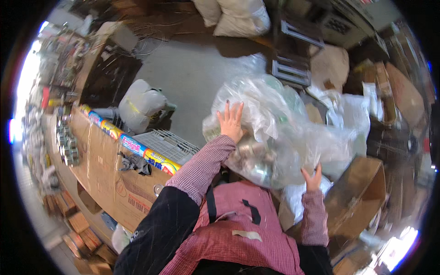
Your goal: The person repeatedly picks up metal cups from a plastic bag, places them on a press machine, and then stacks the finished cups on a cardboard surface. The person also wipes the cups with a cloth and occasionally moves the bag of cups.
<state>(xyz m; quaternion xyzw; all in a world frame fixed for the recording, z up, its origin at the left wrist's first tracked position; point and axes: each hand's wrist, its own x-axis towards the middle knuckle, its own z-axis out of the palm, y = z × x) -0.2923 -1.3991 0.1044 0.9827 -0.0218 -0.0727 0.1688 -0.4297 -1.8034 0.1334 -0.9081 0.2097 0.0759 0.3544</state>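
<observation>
A large, crumpled clear plastic bag (pixel 275 114) spreads in front of me. Through its film, near my body, shiny silvery shapes show; they are too blurred to name. My left hand (pixel 232 123) lies on the bag's left part, palm down with the fingers spread. Lower down on the right, my right hand (pixel 313 178) touches the bag's near edge, thumb and fingers apart. Checked sleeves cover both wrists.
At left stands a cardboard-covered table (pixel 110 169) with metal tins (pixel 68 145), a grey cloth (pixel 134 162) and a colourful printed strip. A grey plastic crate (pixel 167 145) sits beside it. An open cardboard box (pixel 348 197) is at my right, a stuffed white bag (pixel 142 105) beyond the table.
</observation>
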